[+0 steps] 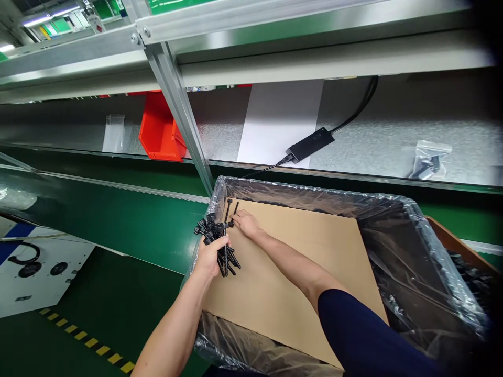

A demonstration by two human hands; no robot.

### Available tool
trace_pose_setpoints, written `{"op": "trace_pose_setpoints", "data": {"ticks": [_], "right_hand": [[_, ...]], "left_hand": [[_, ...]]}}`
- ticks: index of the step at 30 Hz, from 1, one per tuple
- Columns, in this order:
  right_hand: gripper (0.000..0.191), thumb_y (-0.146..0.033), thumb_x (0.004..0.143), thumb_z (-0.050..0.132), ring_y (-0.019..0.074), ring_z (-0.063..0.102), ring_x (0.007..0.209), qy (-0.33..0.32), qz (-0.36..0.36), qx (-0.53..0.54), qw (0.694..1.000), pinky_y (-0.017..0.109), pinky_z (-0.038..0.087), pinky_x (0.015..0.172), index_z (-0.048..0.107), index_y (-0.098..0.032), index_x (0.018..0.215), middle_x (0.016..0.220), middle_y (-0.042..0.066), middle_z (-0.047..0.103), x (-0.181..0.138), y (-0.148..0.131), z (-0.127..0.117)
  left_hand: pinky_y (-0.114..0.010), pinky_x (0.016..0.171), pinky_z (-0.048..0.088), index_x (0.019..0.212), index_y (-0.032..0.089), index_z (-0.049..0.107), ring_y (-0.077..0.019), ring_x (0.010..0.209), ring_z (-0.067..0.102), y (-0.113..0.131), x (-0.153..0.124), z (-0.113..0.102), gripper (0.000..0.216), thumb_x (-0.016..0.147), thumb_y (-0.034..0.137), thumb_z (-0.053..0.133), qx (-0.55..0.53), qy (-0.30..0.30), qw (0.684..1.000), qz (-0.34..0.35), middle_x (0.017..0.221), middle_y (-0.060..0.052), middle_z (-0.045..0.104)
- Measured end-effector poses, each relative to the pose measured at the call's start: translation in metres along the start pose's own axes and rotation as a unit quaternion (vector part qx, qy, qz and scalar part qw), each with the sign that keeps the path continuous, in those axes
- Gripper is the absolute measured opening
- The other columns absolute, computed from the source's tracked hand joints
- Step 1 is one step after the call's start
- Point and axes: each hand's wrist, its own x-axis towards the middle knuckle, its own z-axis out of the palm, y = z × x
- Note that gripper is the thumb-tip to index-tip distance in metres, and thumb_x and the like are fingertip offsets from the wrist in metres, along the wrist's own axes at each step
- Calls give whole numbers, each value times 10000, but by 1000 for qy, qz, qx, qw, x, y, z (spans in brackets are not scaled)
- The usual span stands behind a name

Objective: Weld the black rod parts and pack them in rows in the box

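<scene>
My left hand (209,257) is closed around a bunch of slim black rod-like parts (212,229) with wider heads. Their thin ends fan out below my fingers, over a brown cardboard sheet (298,262). Just up and to the right, my right hand (245,223) has its fingertips pinched on a single black rod-like part (234,213), beside the bunch. One more such part (228,208) stands out close by, near the sheet's far left corner. The sheet lies flat inside a box lined with clear plastic film (416,220).
Behind the box runs a metal shelf (365,141) with a red bin (161,128), a white sheet (281,115), a black power adapter (310,145) and a small clear bag (431,159). An upright metal post (184,115) stands nearby. At right is a brown box (451,238) of dark parts.
</scene>
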Motion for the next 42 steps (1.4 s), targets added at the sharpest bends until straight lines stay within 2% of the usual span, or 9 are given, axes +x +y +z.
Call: {"op": "trace_pose_setpoints", "data": {"ticks": [6,11,17,24,27,29,32,34,42], "right_hand": [[324,-178,920,447,256,501,998,-28,-21,-49,998,334,404,877,668,-182,1157,1027,137,605,11,-10,8],[344,-143,880,448,219,559,936,79,57,161,982,335,433,866,657,-159,1153,996,113,641,-8,-30,-21],[349,-473,797,610,143,560,660,-2,137,547,826,249,443,583,711,-154,900,750,30,641,-75,-88,-66],[203,-180,565,778,68,484,518,0,308,749,586,163,369,452,632,-157,705,615,-31,577,-96,-106,-60],[182,-140,619,740,61,487,492,14,320,780,538,152,389,440,588,-166,717,596,-37,557,-86,-92,-58],[147,-166,702,706,64,502,498,45,322,757,566,149,392,432,576,-173,769,617,-32,560,-69,-75,-59],[117,-166,795,642,67,496,476,91,366,617,690,152,379,410,531,-176,757,592,-30,539,-27,-45,-56],[168,-122,796,634,64,451,426,99,394,542,736,157,354,387,496,-178,719,538,-47,498,4,-27,-48],[278,-70,734,676,121,498,401,78,428,403,805,214,391,416,447,-207,658,455,-51,464,63,-5,-8]], "left_hand": [[-260,559,480,760,119,660,-132,557,589,0,1,2,268,566,246,794,16,2,1000,12,615,-18,626],[-246,550,460,741,126,649,-122,551,575,-1,1,3,220,579,219,765,32,8,999,34,617,-14,623],[-262,611,463,774,130,662,-134,600,590,-5,1,2,216,584,190,746,73,-8,995,68,676,-18,657],[-297,714,487,903,139,667,-178,748,639,-16,-2,5,384,527,119,740,135,-42,989,39,863,-54,713],[-282,677,482,855,138,653,-163,702,628,-19,-1,6,354,510,103,722,136,-5,990,29,794,-32,699],[-272,643,476,814,138,636,-145,643,612,-18,0,7,315,512,109,719,130,16,991,27,726,-8,671],[-279,613,480,790,132,615,-138,586,603,-13,1,7,281,532,138,726,104,5,994,17,679,-4,644],[-286,618,490,794,128,613,-146,596,617,-11,1,7,287,536,145,736,90,0,996,11,689,-15,650],[-309,673,513,856,99,648,-173,683,648,-12,5,2,303,579,175,744,69,7,998,-10,801,-88,701]]}}
